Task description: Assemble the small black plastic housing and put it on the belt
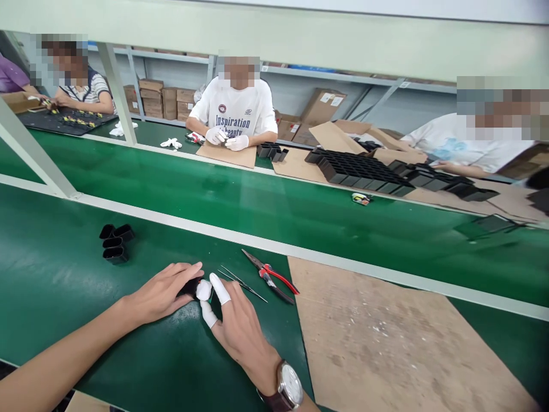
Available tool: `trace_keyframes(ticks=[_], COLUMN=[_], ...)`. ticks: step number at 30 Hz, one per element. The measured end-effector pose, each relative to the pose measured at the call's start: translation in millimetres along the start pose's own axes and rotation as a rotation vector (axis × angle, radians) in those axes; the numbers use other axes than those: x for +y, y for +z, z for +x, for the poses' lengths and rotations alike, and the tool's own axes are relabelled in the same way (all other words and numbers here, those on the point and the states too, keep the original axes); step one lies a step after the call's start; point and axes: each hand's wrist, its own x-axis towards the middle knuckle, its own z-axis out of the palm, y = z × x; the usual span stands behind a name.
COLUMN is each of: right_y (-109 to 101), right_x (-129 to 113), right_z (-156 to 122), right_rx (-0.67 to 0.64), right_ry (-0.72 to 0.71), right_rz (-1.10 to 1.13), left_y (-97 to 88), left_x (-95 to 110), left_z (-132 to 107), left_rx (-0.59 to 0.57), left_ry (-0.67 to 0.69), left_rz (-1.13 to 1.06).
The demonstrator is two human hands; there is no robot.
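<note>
My left hand [165,292] is closed around a small black casing [191,286], largely hidden under its fingers, close to the green tabletop. At the casing's right end sits a white rounded piece [203,290]. My right hand [238,323] wears white finger covers on thumb and index finger, and their tips grip that piece from either side. A bit of green shows beside it. Just beyond my right hand lie thin metal tweezers [243,284] and long-nose pliers [270,276] with red and black handles.
Several black oval casings [115,243] stand at the left. A worn cardboard sheet [394,343] covers the right side. Past a pale rail [257,232] runs a green strip [240,197] carrying a small yellow-and-white item [361,198]. Co-workers sit opposite, near rows of black casings [358,171].
</note>
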Motion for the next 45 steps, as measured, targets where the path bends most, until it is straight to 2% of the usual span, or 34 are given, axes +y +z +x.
trace_keyframes(ticks=[6, 11, 16, 19, 25, 29, 33, 36, 40, 45], right_y=[-1.4, 3.4, 7.0, 4.4, 6.0, 13.9, 15.5, 13.5, 12.0, 10.1], right_x=[4.2, 15.3, 16.4, 12.9, 7.3, 8.3, 10.2, 9.9, 9.7, 12.7], right_z=[-3.4, -11.4, -14.0, -10.8, -2.4, -3.5, -6.5, -5.9, -3.0, -1.8], right_rx=[-0.038, 0.056, 0.082, 0.041, -0.131, -0.124, -0.062, -0.092, -0.138, -0.149], right_ry=[-0.015, -0.056, -0.05, -0.022, -0.011, 0.006, 0.093, 0.132, 0.084, -0.047], right_rz=[0.026, 0.164, 0.22, 0.236, 0.178, 0.243, 0.386, 0.433, 0.413, 0.265], left_y=[4.6, 10.0, 12.0, 10.8, 11.7, 10.2, 7.1, 6.7, 6.8, 5.5], left_x=[1.5, 1.7, 3.8, 4.7, 1.3, 0.2, 0.3, -0.3, -1.1, -0.5], left_z=[0.2, -0.4, -0.4, -0.3, -4.1, -3.2, 2.1, 4.2, 4.0, 3.1], left_rx=[-0.006, -0.009, -0.052, -0.056, -0.038, -0.054, -0.08, -0.099, -0.117, -0.138], left_ry=[-0.024, -0.172, -0.261, -0.27, -0.289, -0.349, -0.336, -0.299, -0.284, -0.283], left_rz=[-0.016, -0.194, -0.303, -0.333, -0.324, -0.392, -0.5, -0.506, -0.495, -0.463])
